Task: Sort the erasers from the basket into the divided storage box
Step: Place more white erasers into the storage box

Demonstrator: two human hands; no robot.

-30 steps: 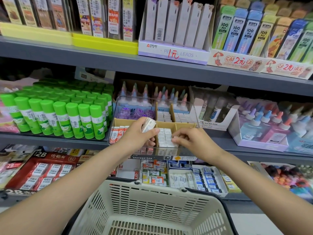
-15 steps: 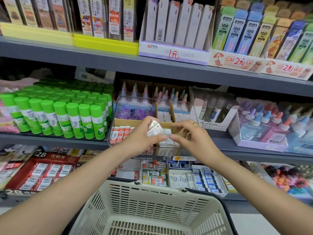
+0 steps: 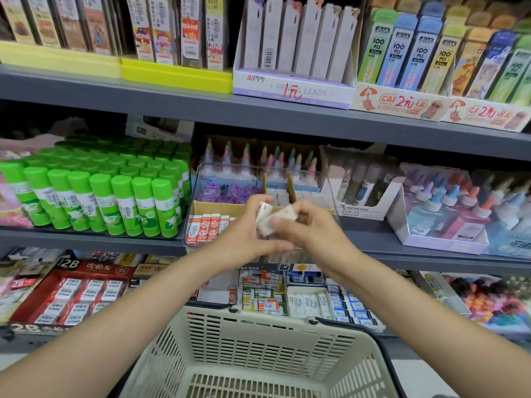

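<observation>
Erasers, small white rectangular blocks (image 3: 265, 218), sit between my two hands just above the near part of the clear plastic divided storage box (image 3: 198, 179) on the middle shelf (image 3: 86, 237). From the head camera, my only view, my left hand (image 3: 244, 239) has its fingers (image 3: 260, 201) curled round one white block, its long axis running from near-left up to far-right. My right hand (image 3: 313, 234) meets it from the right, and its fingers (image 3: 283, 222) pinch a second white block that touches the first; motion blur keeps me from telling exactly where one eraser ends and the other begins. Both hands are equally close to the box, directly over its near middle section.

Inside the box, the near-left compartment holds red-and-white sleeved erasers (image 3: 208, 228) standing in a row, the far-left one holds purple translucent pieces (image 3: 227, 192), and the far-right ones hold white blocks (image 3: 280, 195), with tan cardboard dividers (image 3: 290, 188) between. I judge the white blocks belong below and slightly beyond my fingers, so the coming move is a short drop downward, long axis lined up with the rows there. The beige slotted plastic basket (image 3: 258, 354) sits near me, well below the hands; what I can see of its inside holds nothing.
</observation>
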